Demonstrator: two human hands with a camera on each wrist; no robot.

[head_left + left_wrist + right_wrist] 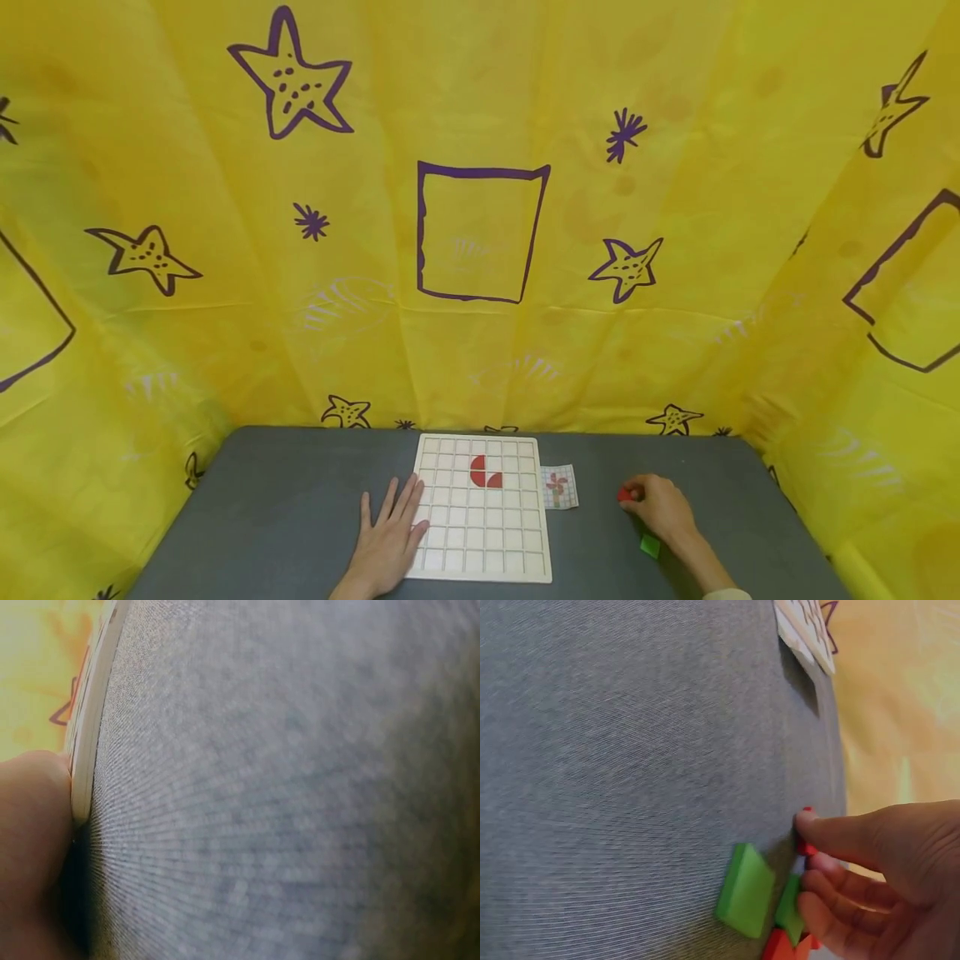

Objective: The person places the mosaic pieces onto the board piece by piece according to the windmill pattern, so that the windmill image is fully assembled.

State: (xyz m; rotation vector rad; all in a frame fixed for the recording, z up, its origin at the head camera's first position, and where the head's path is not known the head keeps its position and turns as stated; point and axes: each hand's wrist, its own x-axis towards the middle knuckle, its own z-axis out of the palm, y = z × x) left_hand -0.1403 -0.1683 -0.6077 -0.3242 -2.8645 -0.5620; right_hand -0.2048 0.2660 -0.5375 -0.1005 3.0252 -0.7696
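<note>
My left hand lies with straight fingers across the left edge of a white grid board. In the left wrist view part of that hand shows beside the board's edge. Red rounded pieces sit in cells near the board's upper middle. Right of the board, my right hand pinches a small red piece between thumb and fingers, low over the table. Close by that hand are a green block, a second green block and red pieces, partly hidden by the fingers.
A small printed card with a red pinwheel pattern lies against the board's right side. The grey table ends at a yellow curtain printed with stars, which stands behind it and at both sides.
</note>
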